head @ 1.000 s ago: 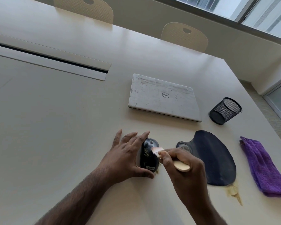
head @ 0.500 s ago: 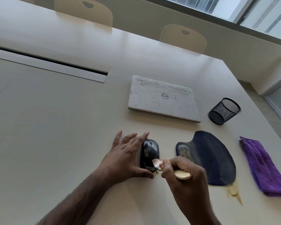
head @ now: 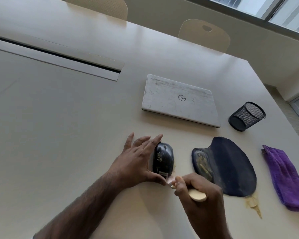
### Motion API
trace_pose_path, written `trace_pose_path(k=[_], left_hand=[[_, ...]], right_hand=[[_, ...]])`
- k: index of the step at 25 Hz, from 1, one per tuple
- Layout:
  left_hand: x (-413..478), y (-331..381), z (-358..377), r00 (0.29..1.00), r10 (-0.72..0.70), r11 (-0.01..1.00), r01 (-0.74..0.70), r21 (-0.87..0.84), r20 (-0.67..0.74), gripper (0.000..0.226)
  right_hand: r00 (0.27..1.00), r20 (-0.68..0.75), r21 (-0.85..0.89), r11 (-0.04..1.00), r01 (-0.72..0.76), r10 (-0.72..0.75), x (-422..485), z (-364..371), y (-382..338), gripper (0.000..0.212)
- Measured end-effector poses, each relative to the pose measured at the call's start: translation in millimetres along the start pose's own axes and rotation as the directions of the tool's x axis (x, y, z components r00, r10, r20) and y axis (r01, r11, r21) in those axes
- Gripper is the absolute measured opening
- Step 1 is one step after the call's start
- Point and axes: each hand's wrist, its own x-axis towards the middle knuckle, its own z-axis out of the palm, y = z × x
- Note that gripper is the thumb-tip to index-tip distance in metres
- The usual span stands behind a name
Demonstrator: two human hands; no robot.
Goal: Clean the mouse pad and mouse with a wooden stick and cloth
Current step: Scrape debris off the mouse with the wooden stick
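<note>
Mouse, black and flecked with yellowish grime, is seen lying on the beige table, with the mouse pad to its right and a strip of bare table between the two. It is steadied by the left hand: the fingers are spread and laid along the mouse's left flank, and the thumb is pressed against its near end. The forearm is extended from the lower left edge of the view.

The wooden stick is gripped in the right hand, fingers curled closed around the handle. Its rounded end protrudes on the side of the fist away from the mouse; its pale tip is held at the mouse's near right corner, just beside the left thumb. The tip is blurred, so contact cannot be confirmed.

The dark mouse pad carries grime on its wrist rest, the part nearest the mouse, and a yellowish smear is noted at the pad's near edge. The purple cloth lies beyond the pad, near the table's right edge. Farther from the mouse, a closed laptop and a mesh cup are recorded. Left of the mouse, wide open tabletop is available.
</note>
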Motion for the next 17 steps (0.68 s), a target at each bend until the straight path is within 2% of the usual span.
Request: trace_pose_path(k=[5,9,12,17], left_hand=[[0,0,0,1.0,-0.016,1.0,0.016,-0.024,0.0,0.131],[1,1,-1,1.0,-0.018,1.0,0.018,-0.022,0.001,0.13],[1,0,0,1.0,-0.015,1.0,0.015,-0.013,0.008,0.13],[1,0,0,1.0,-0.023,1.0,0.023,-0.011,0.01,0.13]], right_hand=[[0.99,-0.111,0.154,0.986,-0.069,0.087,21,-6,4,0.026],[0.987,-0.096,0.161,0.981,-0.109,0.125,38,4,10,0.028],[0.986,-0.118,0.13,0.986,-0.101,0.116,47,9,16,0.03],[0.994,-0.105,0.077,0.997,0.006,0.002,27,7,8,0.038]])
